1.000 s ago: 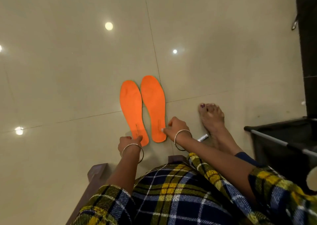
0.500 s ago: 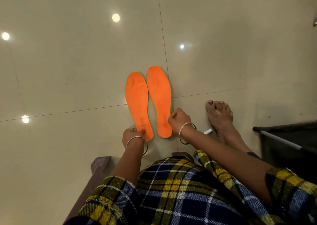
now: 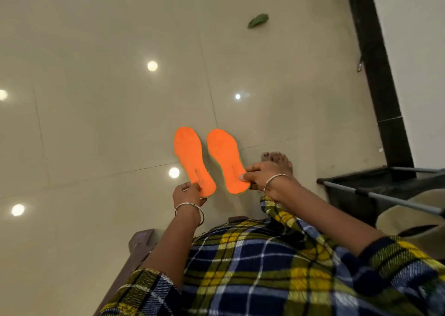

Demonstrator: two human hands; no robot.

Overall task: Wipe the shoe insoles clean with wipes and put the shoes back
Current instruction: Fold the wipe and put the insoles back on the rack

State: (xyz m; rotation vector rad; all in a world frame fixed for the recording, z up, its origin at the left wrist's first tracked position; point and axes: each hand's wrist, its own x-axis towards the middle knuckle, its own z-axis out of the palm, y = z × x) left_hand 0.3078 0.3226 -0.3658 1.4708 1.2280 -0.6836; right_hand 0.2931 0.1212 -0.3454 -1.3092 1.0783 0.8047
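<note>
Pinching the heel of the left insole [image 3: 190, 154], the left hand [image 3: 189, 192] has its thumb and fingers curled round the near edge. The right hand [image 3: 261, 174] grips the heel of the right insole [image 3: 225, 156] in the same way, thumb on top by the side edge. Both insoles are bright orange and point away from the person, toes far, side by side with a narrow gap between them, over the pale tiled floor [image 3: 96, 98]. Whether they rest on the tiles or are raised off them cannot be told. A bare foot [image 3: 278, 159] shows just right of the right insole, partly behind the right hand. Farther right stands a black rack [image 3: 356, 185] with a pale shoe [image 3: 409, 219] in it. A green leaf [image 3: 258, 21] lies far off on the floor. Near the person, a wooden stool [image 3: 140, 241] shows beside the checked clothing [image 3: 252, 267].
</note>
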